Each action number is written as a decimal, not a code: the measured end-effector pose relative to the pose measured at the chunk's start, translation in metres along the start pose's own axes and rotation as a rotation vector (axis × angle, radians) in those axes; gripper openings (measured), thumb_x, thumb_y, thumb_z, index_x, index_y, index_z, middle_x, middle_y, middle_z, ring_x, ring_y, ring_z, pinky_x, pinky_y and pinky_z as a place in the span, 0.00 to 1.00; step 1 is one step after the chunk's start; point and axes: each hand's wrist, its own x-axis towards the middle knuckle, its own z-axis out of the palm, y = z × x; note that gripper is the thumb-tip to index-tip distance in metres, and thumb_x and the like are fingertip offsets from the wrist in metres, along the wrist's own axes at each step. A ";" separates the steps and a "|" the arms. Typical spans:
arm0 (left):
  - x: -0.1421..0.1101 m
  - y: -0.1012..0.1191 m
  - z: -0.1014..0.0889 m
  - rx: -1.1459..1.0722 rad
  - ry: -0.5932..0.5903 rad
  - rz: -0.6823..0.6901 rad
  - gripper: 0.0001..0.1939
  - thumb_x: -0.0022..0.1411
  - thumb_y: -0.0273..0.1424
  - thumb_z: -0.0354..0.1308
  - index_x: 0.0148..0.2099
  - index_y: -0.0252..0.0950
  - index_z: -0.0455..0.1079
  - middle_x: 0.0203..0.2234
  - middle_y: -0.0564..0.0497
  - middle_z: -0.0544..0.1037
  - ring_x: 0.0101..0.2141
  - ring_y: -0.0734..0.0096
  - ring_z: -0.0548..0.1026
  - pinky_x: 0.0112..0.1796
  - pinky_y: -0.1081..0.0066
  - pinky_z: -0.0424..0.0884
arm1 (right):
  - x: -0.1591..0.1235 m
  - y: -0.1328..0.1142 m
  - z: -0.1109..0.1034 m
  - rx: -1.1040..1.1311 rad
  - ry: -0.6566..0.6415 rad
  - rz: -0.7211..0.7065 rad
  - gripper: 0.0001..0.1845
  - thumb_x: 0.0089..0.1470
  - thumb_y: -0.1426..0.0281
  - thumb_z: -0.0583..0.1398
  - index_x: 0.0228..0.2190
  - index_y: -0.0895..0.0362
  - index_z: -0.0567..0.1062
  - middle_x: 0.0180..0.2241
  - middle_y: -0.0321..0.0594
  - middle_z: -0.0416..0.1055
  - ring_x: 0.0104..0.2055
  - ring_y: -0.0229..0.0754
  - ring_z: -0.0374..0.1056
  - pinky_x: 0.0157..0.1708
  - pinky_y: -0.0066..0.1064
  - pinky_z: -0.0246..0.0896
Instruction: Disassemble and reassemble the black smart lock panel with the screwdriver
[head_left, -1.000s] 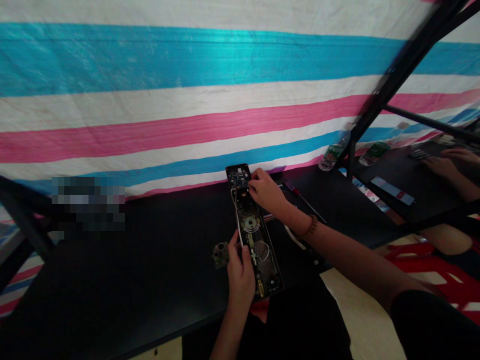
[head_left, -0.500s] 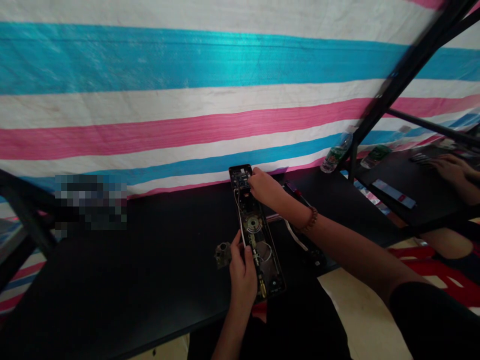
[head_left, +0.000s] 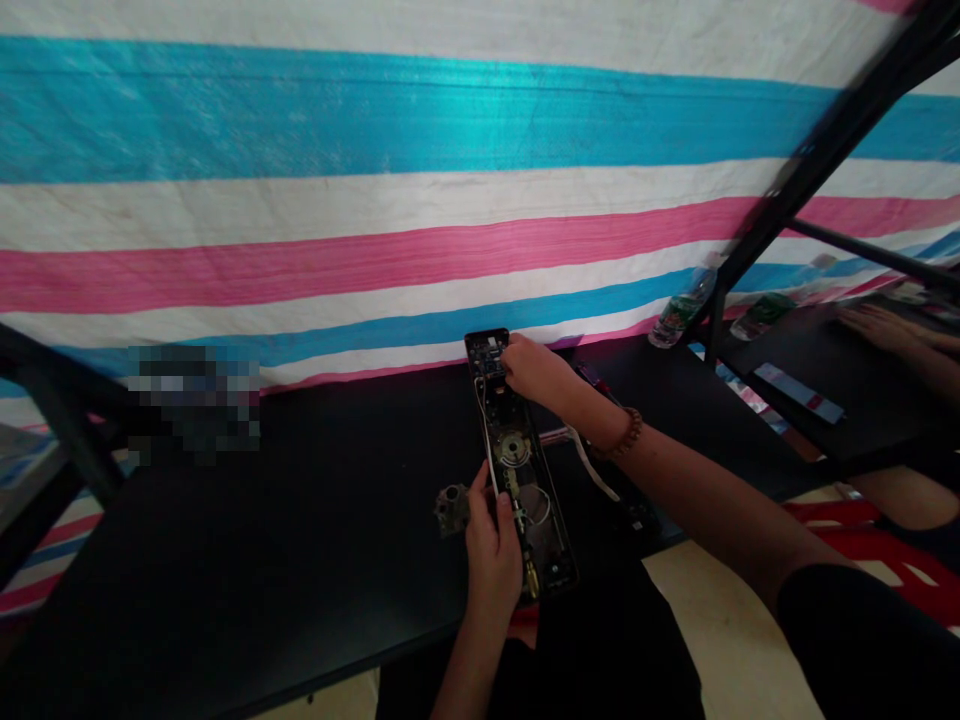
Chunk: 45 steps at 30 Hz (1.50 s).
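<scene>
A long, narrow black device casing (head_left: 531, 440) lies open, slanting toward my body, its inner parts exposed. A small circuit board fills its far end, a round metal mechanism sits mid-way, and a brass-coloured cylinder (head_left: 532, 577) is at the near end. White wire (head_left: 486, 420) runs along its left edge. My left hand (head_left: 493, 540) grips that edge near the bottom, thumb over the inside. Over the circuit board (head_left: 490, 352), my right hand (head_left: 536, 372) is closed with pinched fingers; what they hold is hidden. Beside my left hand rests a small metal part (head_left: 451, 511).
Right of the casing lie a second dark piece (head_left: 637, 515) with a pale ribbon cable (head_left: 596, 468) and a red-and-dark tool (head_left: 592, 378). A plastic bottle (head_left: 679, 315) leans by the black frame post. Another person's hand (head_left: 874, 325) rests on the neighbouring table.
The whole view has shifted slightly, so everything sits a little further right. Both hands keep their places on the casing. The other person's hand has moved a little.
</scene>
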 end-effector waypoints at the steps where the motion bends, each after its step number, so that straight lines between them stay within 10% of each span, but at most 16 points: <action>1: 0.000 0.000 0.000 -0.001 -0.002 -0.004 0.28 0.74 0.46 0.46 0.69 0.37 0.58 0.48 0.43 0.79 0.44 0.63 0.80 0.47 0.64 0.73 | 0.000 0.000 0.000 0.000 0.001 -0.001 0.11 0.57 0.84 0.57 0.38 0.67 0.80 0.45 0.57 0.74 0.41 0.47 0.74 0.44 0.36 0.68; 45: -0.003 0.004 0.001 0.068 -0.011 0.024 0.28 0.73 0.41 0.50 0.69 0.36 0.56 0.53 0.39 0.79 0.50 0.58 0.80 0.51 0.60 0.73 | -0.007 0.012 0.020 -0.062 0.135 -0.139 0.10 0.61 0.79 0.57 0.38 0.60 0.79 0.44 0.48 0.74 0.45 0.48 0.67 0.46 0.37 0.61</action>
